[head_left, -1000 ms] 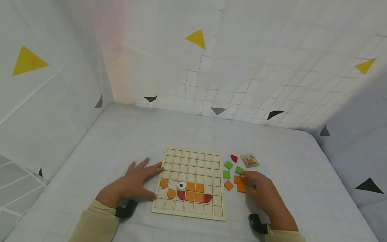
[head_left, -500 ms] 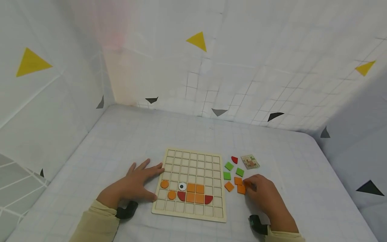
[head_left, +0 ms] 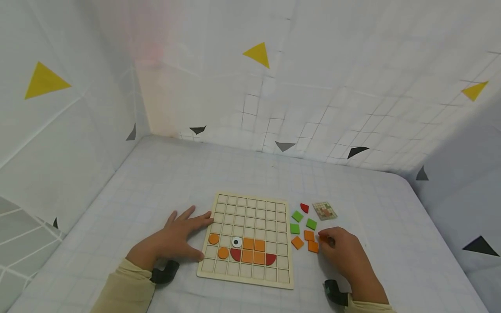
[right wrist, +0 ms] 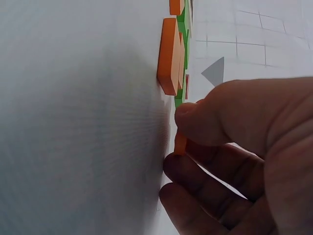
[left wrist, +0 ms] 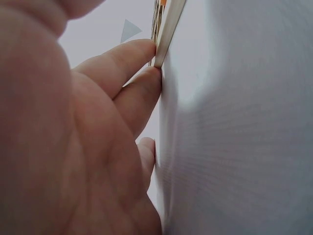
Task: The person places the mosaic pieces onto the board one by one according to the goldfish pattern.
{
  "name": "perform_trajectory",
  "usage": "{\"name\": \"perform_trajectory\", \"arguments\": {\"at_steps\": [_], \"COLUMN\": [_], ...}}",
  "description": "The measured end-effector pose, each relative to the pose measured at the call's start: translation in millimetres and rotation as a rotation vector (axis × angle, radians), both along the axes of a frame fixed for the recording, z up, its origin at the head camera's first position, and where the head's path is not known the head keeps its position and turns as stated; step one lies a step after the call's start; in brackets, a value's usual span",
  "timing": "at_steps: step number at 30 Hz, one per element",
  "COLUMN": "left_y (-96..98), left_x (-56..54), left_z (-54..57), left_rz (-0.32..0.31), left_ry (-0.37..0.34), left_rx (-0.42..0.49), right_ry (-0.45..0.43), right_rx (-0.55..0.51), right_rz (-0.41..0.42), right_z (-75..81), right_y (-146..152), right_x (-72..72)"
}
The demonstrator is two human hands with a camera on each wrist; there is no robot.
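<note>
A wooden grid board (head_left: 250, 217) lies on the cloth in the head view. Set in its cells are orange squares (head_left: 253, 251), orange discs (head_left: 223, 253), red quarter-circles (head_left: 271, 259) and an eye disc (head_left: 236, 242). My left hand (head_left: 172, 239) is spread at the board's left side, fingertips and thumb against its edge. Right of the board, my right hand (head_left: 342, 250) pinches an orange disc (right wrist: 180, 143) between thumb and fingers, low over the cloth. Loose orange squares (head_left: 313, 246) lie just left of those fingers.
Green squares (head_left: 311, 224) and a red quarter-circle (head_left: 304, 208) lie right of the board. Behind them is a small patterned card (head_left: 325, 211). White cloth walls (head_left: 219, 87) with yellow and dark triangles enclose the table at the back and sides.
My right fingers have drawn the orange disc slightly right, off the loose orange squares, and now mostly cover it. My left hand stays at the board. The head view has shifted slightly.
</note>
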State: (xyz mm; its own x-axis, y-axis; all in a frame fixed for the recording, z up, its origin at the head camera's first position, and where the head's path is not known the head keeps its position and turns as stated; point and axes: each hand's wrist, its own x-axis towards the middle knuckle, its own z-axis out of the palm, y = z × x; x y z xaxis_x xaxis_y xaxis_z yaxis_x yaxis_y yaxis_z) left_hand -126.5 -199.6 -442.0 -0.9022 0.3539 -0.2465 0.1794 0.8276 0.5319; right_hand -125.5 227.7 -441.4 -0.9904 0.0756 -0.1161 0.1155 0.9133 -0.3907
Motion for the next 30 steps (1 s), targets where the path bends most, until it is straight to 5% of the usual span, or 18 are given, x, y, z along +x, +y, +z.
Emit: {"name": "perform_trajectory", "arguments": {"at_steps": [9,15,24,30], "left_y": [1.1,0.7,-1.7,-2.2], "left_x": [1.2,0.4,0.8,1.6], "left_z": [2.3,0.6,-1.9,1.1], "left_rz": [-0.001,0.002,-0.014,-0.028], "left_ry": [-0.002,0.002,0.005,0.01], "left_rx": [-0.008,-0.008,0.003,0.018], "right_ry": [-0.012,-0.099,-0.09,-0.073], "right_rx": [0.0,-0.028,-0.044,-0.037], "right_rz": [0.014,0.003,0.153,0.162], "right_z": [-0.7,-0.6,3.2,5.6], "right_y": [1,1,-3,-12], "right_x": [-0.3,-1.3,4.4,5.7]}}
